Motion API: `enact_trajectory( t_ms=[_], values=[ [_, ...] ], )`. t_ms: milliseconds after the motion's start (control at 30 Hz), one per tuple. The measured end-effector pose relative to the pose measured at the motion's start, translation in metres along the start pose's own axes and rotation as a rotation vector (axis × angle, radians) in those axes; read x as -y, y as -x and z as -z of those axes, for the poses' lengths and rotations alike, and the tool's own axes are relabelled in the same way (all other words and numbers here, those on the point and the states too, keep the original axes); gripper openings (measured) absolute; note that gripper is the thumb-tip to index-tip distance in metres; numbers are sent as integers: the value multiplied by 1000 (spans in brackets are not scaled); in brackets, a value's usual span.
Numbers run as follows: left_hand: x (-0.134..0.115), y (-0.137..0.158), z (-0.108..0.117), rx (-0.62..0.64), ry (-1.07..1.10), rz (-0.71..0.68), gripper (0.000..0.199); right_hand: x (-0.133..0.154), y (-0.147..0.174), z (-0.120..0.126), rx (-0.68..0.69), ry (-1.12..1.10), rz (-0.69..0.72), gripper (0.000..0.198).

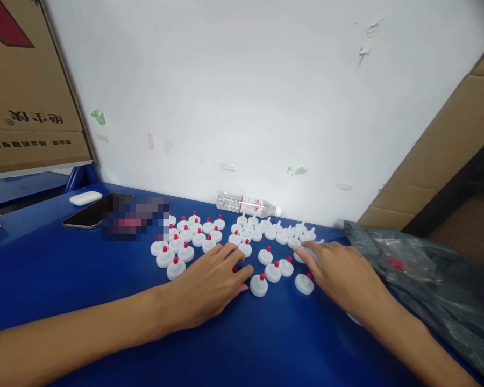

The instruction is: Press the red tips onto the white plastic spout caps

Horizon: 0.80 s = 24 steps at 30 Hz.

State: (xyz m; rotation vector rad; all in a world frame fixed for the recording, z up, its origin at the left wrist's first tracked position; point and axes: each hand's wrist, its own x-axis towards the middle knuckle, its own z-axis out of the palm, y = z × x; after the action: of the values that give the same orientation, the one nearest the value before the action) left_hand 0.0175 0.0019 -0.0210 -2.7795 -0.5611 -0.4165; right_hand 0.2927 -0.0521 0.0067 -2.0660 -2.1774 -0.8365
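Crowded caps could topple if the person's left hand [213, 279] or right hand [341, 266], both low, brushes them.
The left fingers curl narrowly over a red tip, the right reach a cap; neither hold can be told. At least twenty red-tipped round white plastic caps [258, 287] and ten pale-tipped ones [270, 234] stand toward the blue table's [258, 349] wall-side edge, by one clear plastic bottle [248, 205].

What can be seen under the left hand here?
A small red tip shows between the thumb and fingers of the left hand. The hand covers whatever lies below that tip, so its base cannot be made out.
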Motion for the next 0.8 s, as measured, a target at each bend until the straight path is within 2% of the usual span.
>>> enact_trajectory(
  t_ms=[100,333,633,800],
  values=[
    [-1,0,-1,1,-2,0,21,1,-1,2,22,12,13,39],
    [-1,1,-2,-8,8,-12,18,-5,-3,-1,93,1,27,20],
    [-1,2,-2,-43,17,-13,18,-8,-3,-12,75,-10,55,32],
    [-1,2,-2,-67,63,-1,19,-12,-4,-25,83,-52,91,28]
  ],
)
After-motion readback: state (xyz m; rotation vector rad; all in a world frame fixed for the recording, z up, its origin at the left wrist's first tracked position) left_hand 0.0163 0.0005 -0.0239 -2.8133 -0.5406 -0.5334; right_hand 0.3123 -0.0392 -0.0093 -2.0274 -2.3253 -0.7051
